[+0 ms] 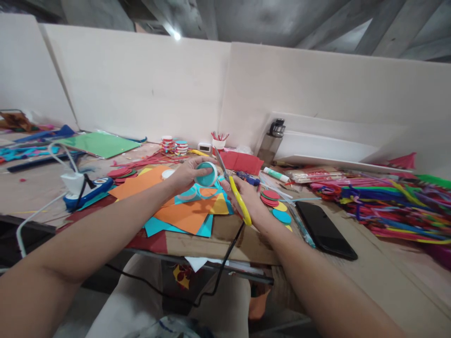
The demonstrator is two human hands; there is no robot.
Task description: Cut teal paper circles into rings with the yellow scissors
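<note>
Your left hand [183, 177] has its grip clamped on a white ring [207, 174] with a teal paper circle across its face, fingers curled round the rim, holding it just above the surface [369, 272]. Your right hand [248, 197] has its grip closed through the yellow handles of the scissors [240, 201]. The scissors' long axis runs up and to the left, so the blades point past the ring's right edge, just beside it; I can't tell whether they touch. The ring lies left of your right hand, and the left hand is the nearer one to it. Under both hands lie orange sheets [183, 213] on teal ones. Cut paper circles [272, 198] sit just right of the scissors, a black phone [326, 230] further right, and bright craft sticks [387, 206] beyond.
</note>
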